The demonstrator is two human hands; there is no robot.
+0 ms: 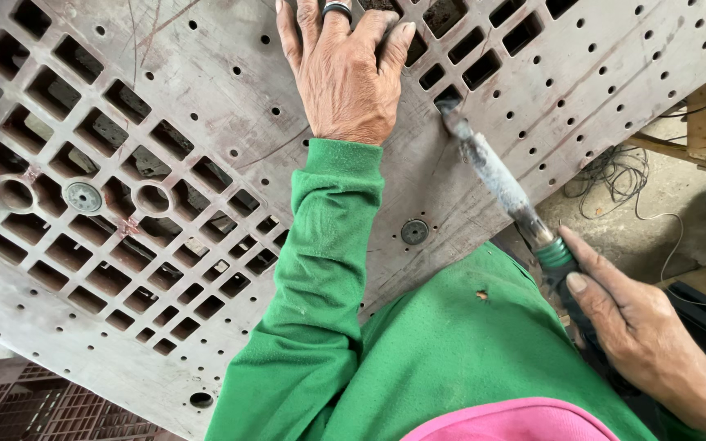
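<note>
Pneumatic hand tool (500, 184), a slim cylinder with a dull, dust-caked grey metal barrel and a ribbed green collar near its rear, lies in the right hand (647, 343), whose fingers are curled shut around the rear of the body while the thumb lies along the collar. The tool slants up and to the left, and its narrow tip sits at the edge of a rectangular slot in the panel (206, 98), at the lower corner of a cluster of such slots. The left hand (341, 77) lies flat and open, palm down, on the panel just left of the tip, fingers spread and holding nothing; a dark ring (337, 9) circles 1 finger. The panel is a large, flat, grey-brown sheet, scratched and matte, pierced by rows of rectangular cut-outs, many small round holes and 2 larger ringed openings, with a round metal disc (82, 197) set among the slots and a smaller dark one (414, 232) near the lower edge. A bright green fleece sleeve (312, 278) covers the left arm. Thin tangled wires (614, 175) lie on the concrete floor at right, and a brown lattice crate (51, 408) shows at lower left.
</note>
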